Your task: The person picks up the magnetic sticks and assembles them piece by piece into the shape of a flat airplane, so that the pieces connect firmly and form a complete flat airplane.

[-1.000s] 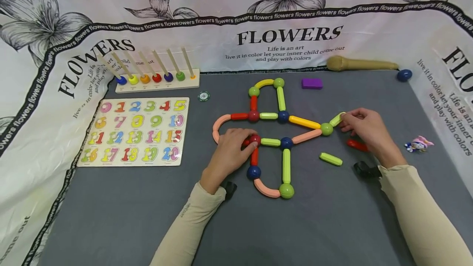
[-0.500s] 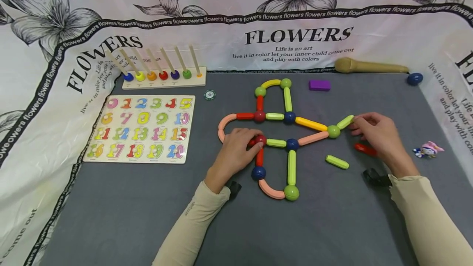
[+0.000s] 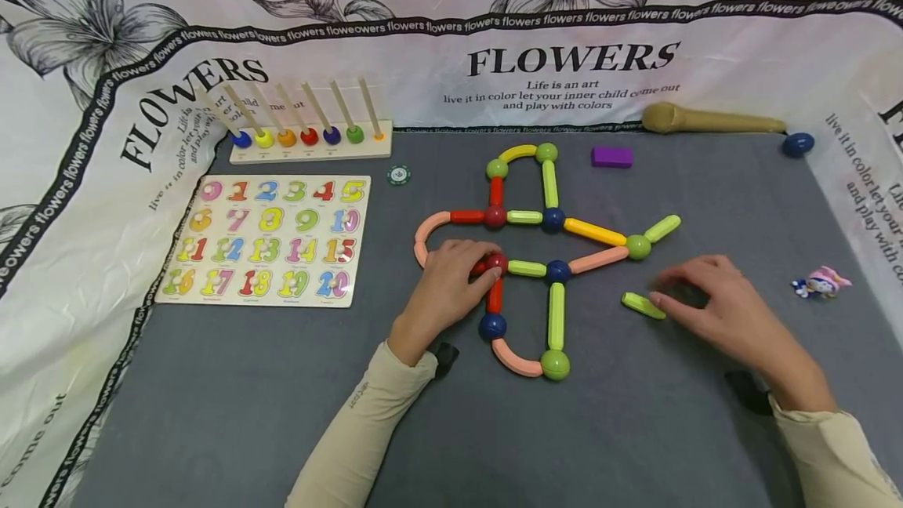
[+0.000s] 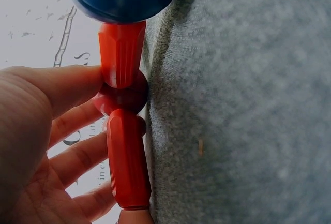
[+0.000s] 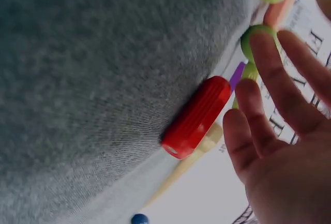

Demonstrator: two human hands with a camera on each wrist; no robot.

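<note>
Head view shows the loose green stick (image 3: 643,305) flat on the grey mat (image 3: 282,414), below the stick-and-ball figure (image 3: 557,271) — its long axis runs left-right, slightly tilted. The right hand (image 3: 719,306) is nearer, fingers straight and spread, fingertips at the stick's right end. The left hand (image 3: 444,288) pinches the figure's red ball (image 4: 123,98).

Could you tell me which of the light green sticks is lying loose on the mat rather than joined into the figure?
It is the light green stick at the fingertips of the right hand. It touches no ball, while every other green stick is attached to a ball in the figure.
</note>
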